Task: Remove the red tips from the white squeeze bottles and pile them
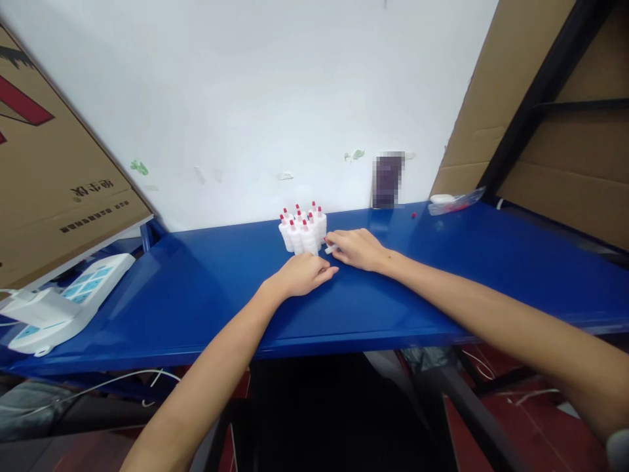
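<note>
On the glossy blue tabletop (221, 278) mid-frame, the right hand (358, 249) pinches a slim white piece (329, 250) beside red-tipped white plastic bottles (305, 240), which the left hand (301, 273), grip unreadable to me, could bump over.

We see a brightly lit wall (246, 92), soft sheen on the table (216, 288), dimness beneath, stretched edges and one pixelated patch (388, 180).
</note>
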`<state>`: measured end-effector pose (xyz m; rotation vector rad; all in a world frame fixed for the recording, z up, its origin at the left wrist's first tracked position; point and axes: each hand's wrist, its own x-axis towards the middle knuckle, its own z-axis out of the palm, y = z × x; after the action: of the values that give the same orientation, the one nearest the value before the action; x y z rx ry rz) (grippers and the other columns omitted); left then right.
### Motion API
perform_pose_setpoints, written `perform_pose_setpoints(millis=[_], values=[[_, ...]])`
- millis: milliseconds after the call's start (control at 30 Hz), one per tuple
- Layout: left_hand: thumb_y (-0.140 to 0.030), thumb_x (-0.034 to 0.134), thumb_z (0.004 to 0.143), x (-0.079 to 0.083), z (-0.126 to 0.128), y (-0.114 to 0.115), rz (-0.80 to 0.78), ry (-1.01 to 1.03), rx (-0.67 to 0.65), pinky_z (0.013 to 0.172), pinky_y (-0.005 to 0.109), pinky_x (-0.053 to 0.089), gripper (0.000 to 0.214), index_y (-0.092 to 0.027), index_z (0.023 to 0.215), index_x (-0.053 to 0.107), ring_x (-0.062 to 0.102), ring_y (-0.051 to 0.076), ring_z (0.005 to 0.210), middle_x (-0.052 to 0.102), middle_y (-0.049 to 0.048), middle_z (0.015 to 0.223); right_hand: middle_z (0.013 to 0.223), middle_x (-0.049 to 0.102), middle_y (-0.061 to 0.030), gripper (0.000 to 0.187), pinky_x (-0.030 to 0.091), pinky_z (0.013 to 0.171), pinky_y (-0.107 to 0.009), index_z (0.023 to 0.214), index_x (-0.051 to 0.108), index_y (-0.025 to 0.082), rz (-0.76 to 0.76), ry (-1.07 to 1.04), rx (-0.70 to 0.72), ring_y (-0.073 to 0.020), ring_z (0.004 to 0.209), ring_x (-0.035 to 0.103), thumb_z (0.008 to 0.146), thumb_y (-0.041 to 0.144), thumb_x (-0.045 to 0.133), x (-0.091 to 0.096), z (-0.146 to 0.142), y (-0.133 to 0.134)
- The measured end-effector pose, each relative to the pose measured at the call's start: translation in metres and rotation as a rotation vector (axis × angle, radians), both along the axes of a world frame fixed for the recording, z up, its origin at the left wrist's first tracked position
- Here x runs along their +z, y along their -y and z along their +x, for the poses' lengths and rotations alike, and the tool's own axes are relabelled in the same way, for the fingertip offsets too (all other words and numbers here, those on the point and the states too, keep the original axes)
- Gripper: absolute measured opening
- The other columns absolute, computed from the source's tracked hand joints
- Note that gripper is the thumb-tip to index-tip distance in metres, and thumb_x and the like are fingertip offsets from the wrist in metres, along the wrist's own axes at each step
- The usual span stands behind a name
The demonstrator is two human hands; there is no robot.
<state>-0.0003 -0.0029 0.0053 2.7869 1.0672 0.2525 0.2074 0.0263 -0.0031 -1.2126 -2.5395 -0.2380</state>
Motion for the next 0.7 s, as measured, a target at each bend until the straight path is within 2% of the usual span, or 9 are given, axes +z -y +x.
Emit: perform_pose_setpoints(millis=[267,400,567,700], values=[[-0.043,0.042,0.103,-0.001,0.000,-0.001,-0.013,0.053,-0.008,0.056,0.028,0.028,0.048,-0.016,0.070,0.064,0.044,0.012,0.050,0.056,0.0019,0.059,0.109,0.076,-0.0038,0.027,0.037,0.068,-0.029,0.115,0.064,0.024,-0.088,-0.099,0.093,-0.0227,0.091,0.069,0.091,0.034,0.056,0.003,0.006,0.007],[-0.042,0.043,0.103,0.001,0.000,-0.001,0.018,0.108,-0.017,0.056,0.028,0.027,0.048,-0.016,0.069,0.063,0.042,0.012,0.049,0.055,0.0010,0.058,0.109,0.075,-0.0051,0.030,0.040,0.073,-0.031,0.115,0.065,0.023,-0.134,-0.179,0.098,-0.0231,0.090,0.067,0.089,0.031,0.053,0.007,0.009,0.011],[-0.043,0.044,0.103,0.003,0.001,0.001,0.047,0.155,0.019,0.055,0.029,0.025,0.049,-0.016,0.064,0.058,0.036,0.011,0.048,0.051,0.0000,0.054,0.088,0.069,-0.0035,0.025,0.039,0.073,-0.031,0.095,0.063,0.020,-0.261,-0.371,0.185,-0.0199,0.078,0.060,0.092,0.026,0.039,0.006,0.013,0.009],[-0.043,0.044,0.103,0.003,0.002,0.002,0.058,0.160,0.015,0.055,0.029,0.024,0.050,-0.016,0.062,0.056,0.035,0.011,0.049,0.048,-0.0008,0.053,0.072,0.059,0.0008,0.026,0.038,0.069,-0.030,0.086,0.058,0.021,-0.351,-0.512,0.183,-0.0175,0.066,0.053,0.094,0.026,0.033,0.003,0.016,0.005]])
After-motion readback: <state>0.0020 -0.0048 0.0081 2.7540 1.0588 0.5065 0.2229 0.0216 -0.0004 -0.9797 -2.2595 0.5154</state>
